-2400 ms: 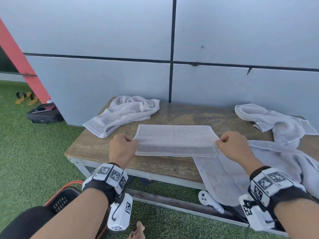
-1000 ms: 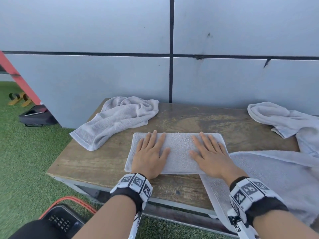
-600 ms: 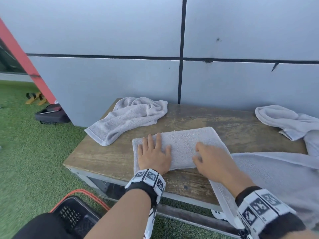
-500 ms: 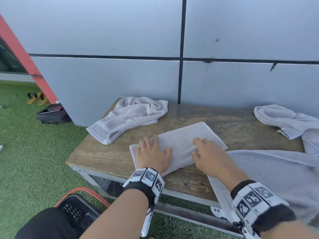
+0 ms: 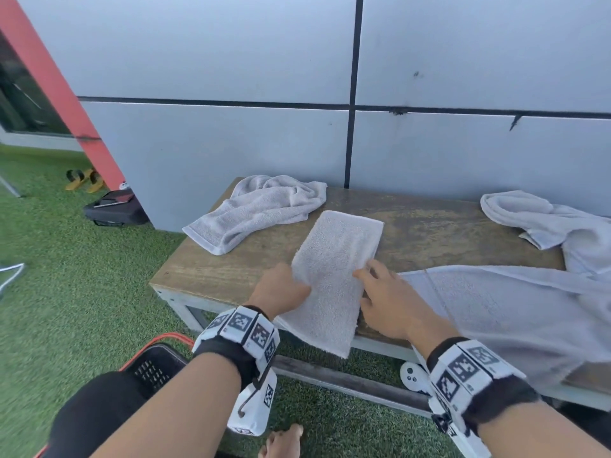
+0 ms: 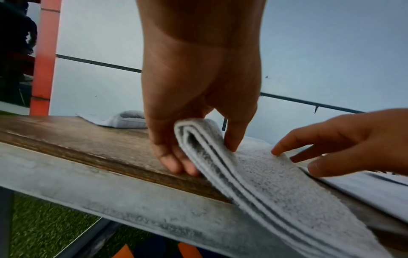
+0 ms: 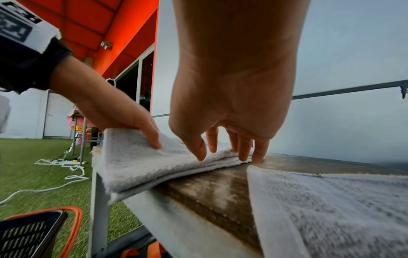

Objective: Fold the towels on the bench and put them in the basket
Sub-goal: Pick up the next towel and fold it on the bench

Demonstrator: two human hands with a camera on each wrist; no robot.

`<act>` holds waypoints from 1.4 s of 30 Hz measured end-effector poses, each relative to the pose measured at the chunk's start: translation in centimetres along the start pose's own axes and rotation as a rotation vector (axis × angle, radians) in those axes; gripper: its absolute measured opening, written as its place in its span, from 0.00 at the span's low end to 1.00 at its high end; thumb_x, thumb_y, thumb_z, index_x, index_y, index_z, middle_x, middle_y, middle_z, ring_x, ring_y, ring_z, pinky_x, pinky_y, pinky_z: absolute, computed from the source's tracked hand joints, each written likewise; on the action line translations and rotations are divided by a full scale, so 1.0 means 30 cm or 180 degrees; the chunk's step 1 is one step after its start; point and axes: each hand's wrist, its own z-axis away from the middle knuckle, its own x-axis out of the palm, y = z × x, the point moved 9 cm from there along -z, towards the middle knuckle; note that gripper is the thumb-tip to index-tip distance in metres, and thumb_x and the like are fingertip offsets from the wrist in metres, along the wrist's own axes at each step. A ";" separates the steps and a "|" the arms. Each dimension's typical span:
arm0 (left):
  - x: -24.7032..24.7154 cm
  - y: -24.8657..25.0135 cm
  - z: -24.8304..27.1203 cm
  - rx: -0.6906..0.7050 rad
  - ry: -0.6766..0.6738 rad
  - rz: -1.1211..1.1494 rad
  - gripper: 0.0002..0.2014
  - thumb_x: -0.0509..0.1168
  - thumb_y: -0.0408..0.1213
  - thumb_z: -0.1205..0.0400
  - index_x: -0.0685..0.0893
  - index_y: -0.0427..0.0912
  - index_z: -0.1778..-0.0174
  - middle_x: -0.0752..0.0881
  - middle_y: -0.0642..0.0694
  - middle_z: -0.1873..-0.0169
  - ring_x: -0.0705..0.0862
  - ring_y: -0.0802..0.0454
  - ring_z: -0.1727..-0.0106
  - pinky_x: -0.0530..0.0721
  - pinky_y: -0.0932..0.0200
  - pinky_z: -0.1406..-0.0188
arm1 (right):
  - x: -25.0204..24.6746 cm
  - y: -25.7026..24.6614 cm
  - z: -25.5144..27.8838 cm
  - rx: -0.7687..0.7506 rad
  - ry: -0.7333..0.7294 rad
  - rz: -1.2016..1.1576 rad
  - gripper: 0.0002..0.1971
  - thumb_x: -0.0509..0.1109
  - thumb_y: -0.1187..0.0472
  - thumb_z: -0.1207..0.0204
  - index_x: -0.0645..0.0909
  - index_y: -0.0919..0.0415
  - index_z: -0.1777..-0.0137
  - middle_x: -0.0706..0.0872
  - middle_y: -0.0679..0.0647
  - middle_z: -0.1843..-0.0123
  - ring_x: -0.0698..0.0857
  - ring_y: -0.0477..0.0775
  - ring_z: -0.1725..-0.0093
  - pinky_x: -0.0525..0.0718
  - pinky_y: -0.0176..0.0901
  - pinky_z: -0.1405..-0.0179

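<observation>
A grey folded towel (image 5: 334,272) lies as a long strip on the wooden bench (image 5: 429,226), its near end hanging over the front edge. My left hand (image 5: 296,285) pinches the strip's left edge. In the left wrist view the thumb sits on top and the fingers (image 6: 176,165) are underneath, lifting the folded towel (image 6: 253,174). My right hand (image 5: 367,276) touches the right edge with spread fingertips (image 7: 243,155) and is not closed round it. The black basket (image 5: 155,361) with an orange rim stands on the grass at lower left, below the bench.
A crumpled towel (image 5: 261,209) lies at the bench's back left. A spread towel (image 5: 512,309) covers the right front and another heap (image 5: 542,219) lies at the back right. A grey wall (image 5: 231,143) backs the bench. A white controller (image 5: 413,378) lies underneath.
The folded towel has been turned from lying across the bench to pointing toward me, with its end over the front edge. My left hand went from pressing flat to pinching the edge.
</observation>
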 end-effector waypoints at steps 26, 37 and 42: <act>0.010 0.089 0.074 0.0449 -0.0808 0.2519 0.35 0.59 0.09 0.23 0.77 0.45 0.25 0.83 0.39 0.35 0.89 0.46 0.42 0.90 0.44 0.44 | -0.115 -0.020 0.064 -0.0451 0.1250 -0.1223 0.14 0.66 0.57 0.18 0.82 0.58 0.35 0.79 0.49 0.37 0.79 0.48 0.41 0.80 0.47 0.39; -0.101 0.105 0.044 0.0946 0.0479 0.1695 0.19 0.62 0.51 0.14 0.87 0.36 0.50 0.88 0.37 0.49 0.86 0.46 0.49 0.81 0.48 0.45 | -0.207 0.076 0.038 0.0190 0.1385 -0.2192 0.14 0.59 0.53 0.12 0.73 0.64 0.54 0.74 0.52 0.67 0.71 0.49 0.71 0.67 0.46 0.70; -0.008 0.072 -0.001 0.0612 0.0398 0.1198 0.21 0.57 0.49 0.11 0.76 0.34 0.61 0.75 0.45 0.68 0.73 0.51 0.67 0.67 0.59 0.67 | -0.125 0.089 0.008 0.0478 0.0914 -0.1987 0.12 0.56 0.53 0.11 0.68 0.58 0.54 0.72 0.51 0.67 0.70 0.49 0.71 0.66 0.43 0.73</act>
